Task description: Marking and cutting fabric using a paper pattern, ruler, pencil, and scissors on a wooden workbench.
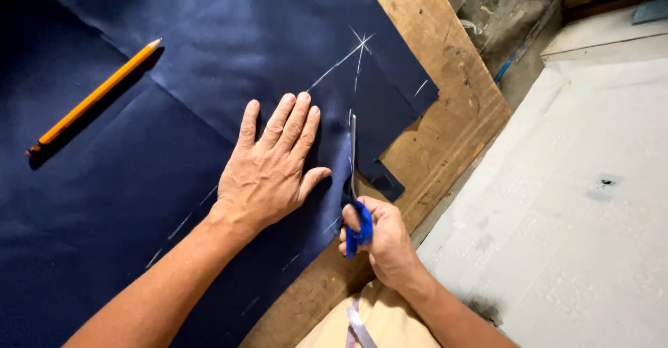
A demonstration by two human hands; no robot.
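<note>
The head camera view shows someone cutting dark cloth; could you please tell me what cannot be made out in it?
- Blue-handled scissors: the head view does not show how far the blades are open; the right hand covers most of the handles.
- Dark navy fabric: cut off by the left and top edges.
- Cloth under the flat left hand: hidden by the palm.
- White chalk lines: the short lower marks are too faint to follow.
- Yellow pencil: its lower end is lost in shadow.
</note>
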